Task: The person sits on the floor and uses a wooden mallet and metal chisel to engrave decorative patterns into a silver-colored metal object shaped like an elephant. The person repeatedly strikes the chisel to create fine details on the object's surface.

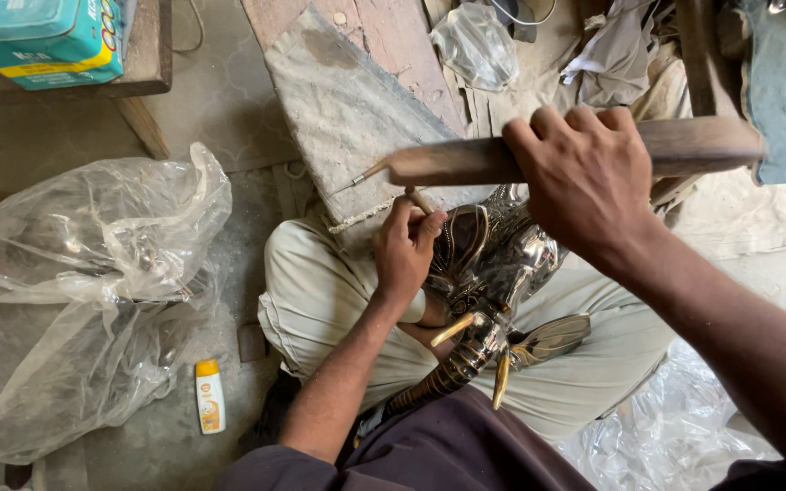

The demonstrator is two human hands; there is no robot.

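Head view, centre frame: left hand [404, 247] has fingers pinched tight round a thin wooden-handled punch [418, 200], tip set on the dark, shiny metal elephant-head figure with brass tusks [484, 273] resting on the lap; keep that punch square to the surface and the figure wedged firm between the knees. Upper right: right hand [584, 177] is wrapped fully closed around a long dark wooden baton-like mallet [466, 162], raised above the punch; I'd go with short, light taps, so the tip doesn't skid across the polish.

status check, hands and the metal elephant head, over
Right hand shut on wooden stick, raised over the work. Left hand shut on small punch, against elephant head in lap. Nothing in the way.
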